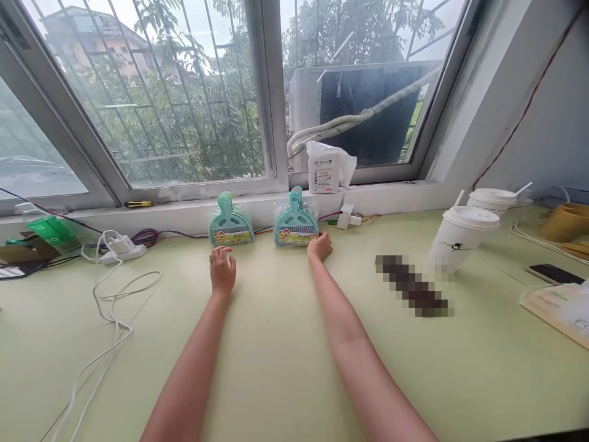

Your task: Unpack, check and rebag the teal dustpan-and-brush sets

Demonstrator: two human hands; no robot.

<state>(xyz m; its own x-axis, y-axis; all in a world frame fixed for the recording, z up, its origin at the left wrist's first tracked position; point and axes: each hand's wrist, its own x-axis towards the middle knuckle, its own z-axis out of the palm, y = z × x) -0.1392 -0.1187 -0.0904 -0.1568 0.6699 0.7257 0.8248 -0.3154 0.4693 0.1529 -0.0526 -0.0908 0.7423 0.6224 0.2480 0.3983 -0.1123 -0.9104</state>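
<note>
Two stacks of green dustpan-shaped items in clear wrap lean upright by the wall under the window, the left stack (231, 226) and the right stack (296, 222). My left hand (223, 270) is on the light green table just in front of the left stack, its fingers apart and nothing in it. At the lower right edge of the right stack is my right hand (319, 245), with its fingers curled against that edge. Some of its fingertips are hidden.
White cables (115, 325) and a power strip (133, 252) lie at left. A white box (323, 174) stands on the sill. At right are a white cup (464, 236), another lidded cup, a phone (554, 274), a package (559, 307) and a blurred dark object (414, 286).
</note>
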